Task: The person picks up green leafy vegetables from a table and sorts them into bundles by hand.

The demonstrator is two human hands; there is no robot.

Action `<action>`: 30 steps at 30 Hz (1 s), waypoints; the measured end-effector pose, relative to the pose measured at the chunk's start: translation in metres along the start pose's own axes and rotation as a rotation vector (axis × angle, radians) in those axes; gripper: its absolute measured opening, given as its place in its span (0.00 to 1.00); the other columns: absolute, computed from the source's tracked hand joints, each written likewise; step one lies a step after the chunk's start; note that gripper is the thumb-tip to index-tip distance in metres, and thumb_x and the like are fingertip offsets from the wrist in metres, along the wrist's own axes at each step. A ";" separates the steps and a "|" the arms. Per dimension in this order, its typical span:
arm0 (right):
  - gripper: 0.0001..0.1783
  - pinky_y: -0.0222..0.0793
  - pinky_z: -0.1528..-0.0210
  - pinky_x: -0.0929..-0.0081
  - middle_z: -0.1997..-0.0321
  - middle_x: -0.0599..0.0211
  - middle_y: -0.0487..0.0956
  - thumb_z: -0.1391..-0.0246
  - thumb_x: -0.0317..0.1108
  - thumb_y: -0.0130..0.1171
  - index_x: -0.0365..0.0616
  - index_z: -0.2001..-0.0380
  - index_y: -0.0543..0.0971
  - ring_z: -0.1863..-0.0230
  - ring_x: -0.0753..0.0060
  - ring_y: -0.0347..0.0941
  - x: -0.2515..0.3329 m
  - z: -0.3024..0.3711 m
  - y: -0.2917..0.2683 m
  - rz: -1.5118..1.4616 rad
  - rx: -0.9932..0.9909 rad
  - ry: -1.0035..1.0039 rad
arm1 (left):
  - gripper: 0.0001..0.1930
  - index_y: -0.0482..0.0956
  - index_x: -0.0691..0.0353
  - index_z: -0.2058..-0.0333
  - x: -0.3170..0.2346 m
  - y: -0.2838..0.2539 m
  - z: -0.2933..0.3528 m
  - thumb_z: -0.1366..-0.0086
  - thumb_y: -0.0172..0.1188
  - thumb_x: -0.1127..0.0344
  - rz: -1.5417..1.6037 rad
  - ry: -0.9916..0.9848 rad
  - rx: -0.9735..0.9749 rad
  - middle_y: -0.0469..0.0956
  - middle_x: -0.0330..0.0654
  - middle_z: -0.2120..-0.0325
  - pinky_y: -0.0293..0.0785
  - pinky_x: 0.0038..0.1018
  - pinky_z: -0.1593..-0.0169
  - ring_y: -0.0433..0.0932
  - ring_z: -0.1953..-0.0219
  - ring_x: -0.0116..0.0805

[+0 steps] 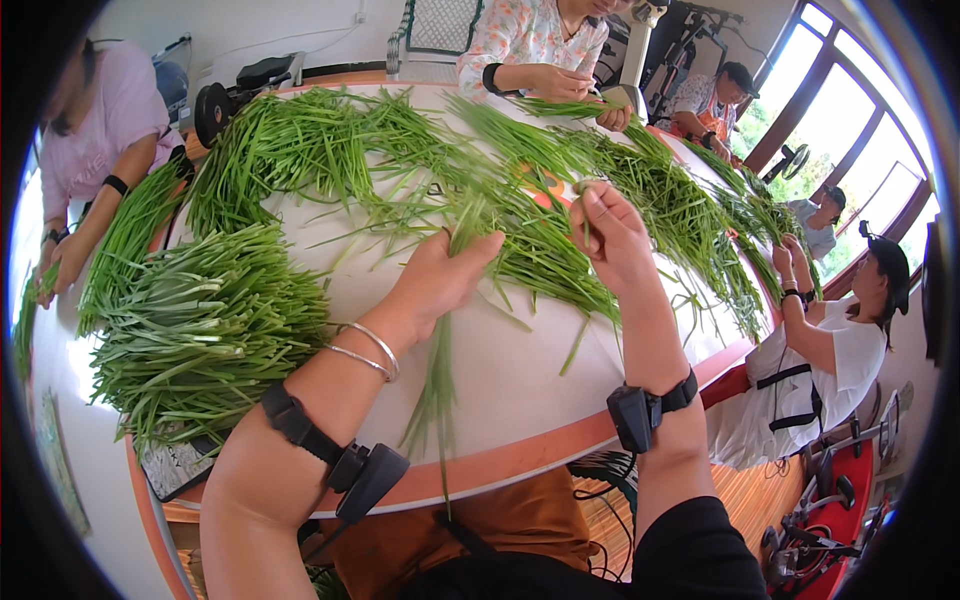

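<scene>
Over the table, my left hand (447,272) is closed around a small bunch of garlic chives (436,385). The long green ends hang below it toward the table's near edge, and the upper ends are smeared by motion. To its right, my right hand (612,228) is raised with thumb and fingertips pinched together. A bit of green shows at those fingertips, too small to make out fully. Beyond both hands lies a loose spread of garlic chives (545,262). A thick, neatly stacked pile of chives (205,325) sits left of my left forearm.
The white table (520,385) has an orange edge. More chives (300,150) cover its far side. A person in a floral shirt (520,45) works across from me, one in pink (120,110) at left, and one in white (830,360) at right. Gym equipment (835,510) stands lower right.
</scene>
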State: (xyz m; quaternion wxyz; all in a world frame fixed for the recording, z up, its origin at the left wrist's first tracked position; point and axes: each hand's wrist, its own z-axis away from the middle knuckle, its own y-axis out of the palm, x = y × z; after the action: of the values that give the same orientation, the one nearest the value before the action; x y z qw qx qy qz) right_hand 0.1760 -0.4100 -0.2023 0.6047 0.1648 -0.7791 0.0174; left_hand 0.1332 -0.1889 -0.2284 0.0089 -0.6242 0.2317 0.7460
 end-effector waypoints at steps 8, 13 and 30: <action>0.09 0.58 0.75 0.90 0.74 0.78 0.72 0.47 0.30 0.54 0.39 0.63 0.74 0.75 0.91 0.62 0.002 0.012 0.023 0.452 0.331 0.317 | 0.16 0.66 0.60 0.79 0.011 -0.001 -0.015 0.34 0.46 0.59 -0.426 0.945 -0.145 0.62 0.35 0.87 0.64 0.24 0.73 0.65 0.81 0.27; 0.07 0.62 0.69 0.88 0.72 0.78 0.73 0.48 0.28 0.56 0.38 0.66 0.74 0.71 0.89 0.65 0.003 0.014 0.030 0.383 0.436 0.283 | 0.13 0.69 0.63 0.73 0.009 0.013 -0.004 0.34 0.45 0.60 -0.851 1.060 -0.230 0.67 0.42 0.86 0.64 0.30 0.73 0.67 0.81 0.36; 0.08 0.65 0.71 0.82 0.79 0.69 0.75 0.49 0.31 0.55 0.36 0.69 0.76 0.76 0.82 0.69 0.002 0.015 0.033 0.838 0.220 0.042 | 0.14 0.71 0.66 0.72 0.023 -0.004 -0.009 0.38 0.51 0.59 -0.778 0.540 -0.221 0.70 0.46 0.84 0.63 0.29 0.74 0.64 0.82 0.36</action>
State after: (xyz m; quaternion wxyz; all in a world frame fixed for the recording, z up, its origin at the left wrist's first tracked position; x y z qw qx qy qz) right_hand 0.1522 -0.3829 -0.1989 0.5402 -0.1026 -0.7596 0.3475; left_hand 0.1380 -0.1951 -0.2518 0.1603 -0.8331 -0.1057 0.5188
